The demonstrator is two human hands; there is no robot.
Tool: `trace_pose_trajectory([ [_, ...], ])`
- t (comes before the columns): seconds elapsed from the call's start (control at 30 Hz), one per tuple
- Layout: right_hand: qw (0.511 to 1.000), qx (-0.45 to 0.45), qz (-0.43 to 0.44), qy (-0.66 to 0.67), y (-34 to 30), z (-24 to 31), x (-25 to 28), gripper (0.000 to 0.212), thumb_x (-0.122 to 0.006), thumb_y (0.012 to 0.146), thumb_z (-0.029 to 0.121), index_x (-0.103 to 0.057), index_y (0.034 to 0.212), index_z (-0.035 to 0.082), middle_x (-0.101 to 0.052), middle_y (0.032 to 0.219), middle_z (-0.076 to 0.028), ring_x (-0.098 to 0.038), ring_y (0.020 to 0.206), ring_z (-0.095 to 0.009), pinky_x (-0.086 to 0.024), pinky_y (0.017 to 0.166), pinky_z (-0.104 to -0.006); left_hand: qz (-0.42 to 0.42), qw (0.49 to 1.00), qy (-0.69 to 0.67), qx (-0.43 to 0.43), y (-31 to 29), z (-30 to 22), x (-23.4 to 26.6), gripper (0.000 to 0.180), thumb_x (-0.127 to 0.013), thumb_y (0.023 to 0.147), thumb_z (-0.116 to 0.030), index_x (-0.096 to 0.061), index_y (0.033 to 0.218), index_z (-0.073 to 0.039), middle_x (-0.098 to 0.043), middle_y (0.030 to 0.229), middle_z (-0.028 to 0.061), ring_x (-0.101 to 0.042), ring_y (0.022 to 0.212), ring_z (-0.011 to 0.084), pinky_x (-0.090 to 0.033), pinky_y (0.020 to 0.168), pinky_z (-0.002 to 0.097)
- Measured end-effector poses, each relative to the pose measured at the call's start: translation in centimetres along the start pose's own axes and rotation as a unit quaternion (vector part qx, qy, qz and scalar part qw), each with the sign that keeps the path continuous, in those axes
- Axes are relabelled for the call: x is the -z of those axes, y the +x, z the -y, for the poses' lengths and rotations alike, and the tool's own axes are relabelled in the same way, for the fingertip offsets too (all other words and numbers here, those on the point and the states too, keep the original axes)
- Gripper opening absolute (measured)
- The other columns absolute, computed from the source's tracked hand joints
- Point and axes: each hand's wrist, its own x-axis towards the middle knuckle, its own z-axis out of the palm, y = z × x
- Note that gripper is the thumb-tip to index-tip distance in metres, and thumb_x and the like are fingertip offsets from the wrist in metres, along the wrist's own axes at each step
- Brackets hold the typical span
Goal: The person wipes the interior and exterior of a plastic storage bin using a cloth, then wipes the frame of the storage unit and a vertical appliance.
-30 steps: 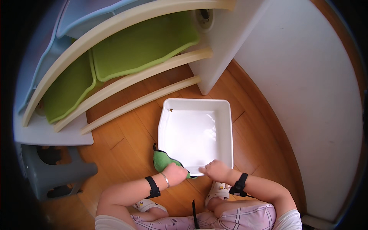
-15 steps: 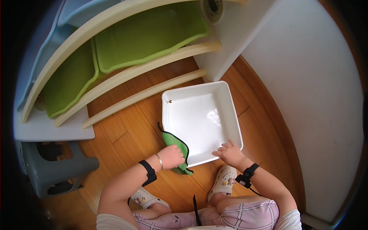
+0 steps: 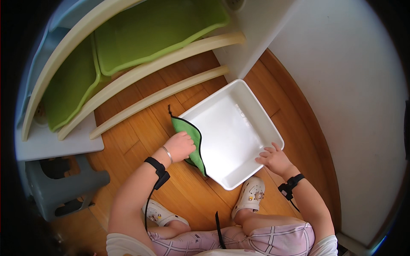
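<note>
A white, shallow plastic bin sits at an angle on the wooden floor in front of me. My left hand is closed on a green cloth with black edging, draped over the bin's left wall. Part of the cloth is hidden under my fingers, and one corner sticks up past the rim. At the bin's right side, my right hand lies over the near right rim with its fingers apart, their tips inside the bin. There is no cloth in that hand.
Beyond the bin stands a cream-railed rack holding green bins. A grey plastic stool is at the left. A white panel rises at the right. My clogs are close to the bin's near corner.
The bin has turned counter-clockwise, my right hand shifting right and away with its rim. My left hand and the cloth have moved left and farther away. A small brown speck inside no longer shows.
</note>
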Motion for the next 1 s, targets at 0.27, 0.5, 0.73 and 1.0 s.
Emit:
trace_pose_trajectory([
  [0.27, 0.991, 0.081, 0.102, 0.001, 1.9, 4.7, 0.9, 0.061, -0.063, 0.078, 0.059, -0.063, 0.114, 0.010, -0.060, 0.116, -0.016, -0.048, 0.122, -0.032, -0.026, 0.111, -0.0545, 0.226, 0.969, 0.055, 0.079, 1.1, -6.8, -0.2, 0.012, -0.060, 0.081, -0.013, -0.071, 0.077, -0.013, -0.069, 0.078, 0.0047, -0.064, 0.074, 0.0233, -0.043, 0.074, 0.0384],
  [0.5, 0.990, -0.107, -0.090, 0.036, 2.3, 5.8, -1.7, 0.072, -0.064, 0.083, 0.048, -0.042, 0.136, 0.004, -0.037, 0.142, -0.022, -0.036, 0.131, -0.039, -0.030, 0.108, -0.0513, 0.264, 0.938, -0.143, 0.172, 0.9, -11.0, -1.4, 0.012, -0.061, 0.079, -0.010, -0.070, 0.086, -0.006, -0.070, 0.086, 0.0119, -0.068, 0.081, 0.0270, -0.052, 0.064, 0.0368],
  [0.73, 0.568, -0.482, -0.008, 0.667, 4.2, 3.7, -3.0, 0.054, -0.056, 0.094, 0.038, -0.048, 0.124, -0.007, -0.062, 0.104, -0.016, -0.065, 0.085, -0.027, -0.057, 0.071, -0.0372, 0.210, 0.907, -0.333, 0.151, 4.4, -11.8, -2.2, 0.036, -0.059, 0.077, -0.009, -0.054, 0.111, 0.002, -0.064, 0.105, 0.0175, -0.063, 0.094, 0.0348, -0.051, 0.079, 0.0431],
  [1.0, 0.573, -0.505, -0.058, 0.643, 6.2, 6.3, -4.4, 0.044, -0.052, 0.097, 0.034, -0.057, 0.114, -0.006, -0.060, 0.099, -0.011, -0.055, 0.081, -0.016, -0.047, 0.068, -0.0298, 0.034, 0.831, -0.543, 0.118, 10.4, -15.0, -3.1, 0.064, -0.060, 0.082, -0.023, -0.038, 0.134, 0.008, -0.048, 0.134, 0.0254, -0.047, 0.124, 0.0363, -0.038, 0.105, 0.0382],
])
